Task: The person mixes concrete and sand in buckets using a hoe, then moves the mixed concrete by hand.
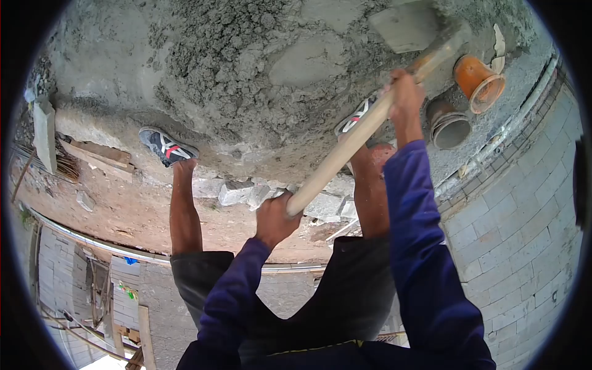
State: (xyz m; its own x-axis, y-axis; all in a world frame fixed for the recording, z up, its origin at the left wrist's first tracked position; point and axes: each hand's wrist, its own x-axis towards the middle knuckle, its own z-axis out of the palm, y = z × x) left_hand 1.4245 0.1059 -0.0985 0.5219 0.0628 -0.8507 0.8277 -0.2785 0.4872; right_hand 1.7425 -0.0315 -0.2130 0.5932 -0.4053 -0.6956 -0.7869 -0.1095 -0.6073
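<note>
Observation from the head camera, looking steeply down over the person's own legs and shoes. All positions are given relative to the heap of wet mortar [246, 68].

The left hand [274, 217] is closed around the butt end of a long wooden handle [345, 148], on the near side of the heap, above a row of broken stone blocks [246, 192] that lies along the heap's near edge. The right hand [406, 92] is closed around the same handle further up, close to the tool head, at the heap's right flank. Both sleeves are dark blue. The handle runs diagonally from the near edge of the heap up to its far right side, where the flat blade [404, 26], coated in grey mortar, rests on the heap's surface.

The left shoe [166, 147] stands on the heap's near-left edge. The right shoe [357, 116] is partly hidden behind the handle, on the near-right edge.

Right of the heap, an orange bucket [480, 83] lies tipped on its side; a second, mortar-stained bucket [449, 124] sits just beside it, nearer the person. Further right runs a pale block wall [524, 216]. Left of the heap, wooden boards [98, 157] lie on reddish ground.
</note>
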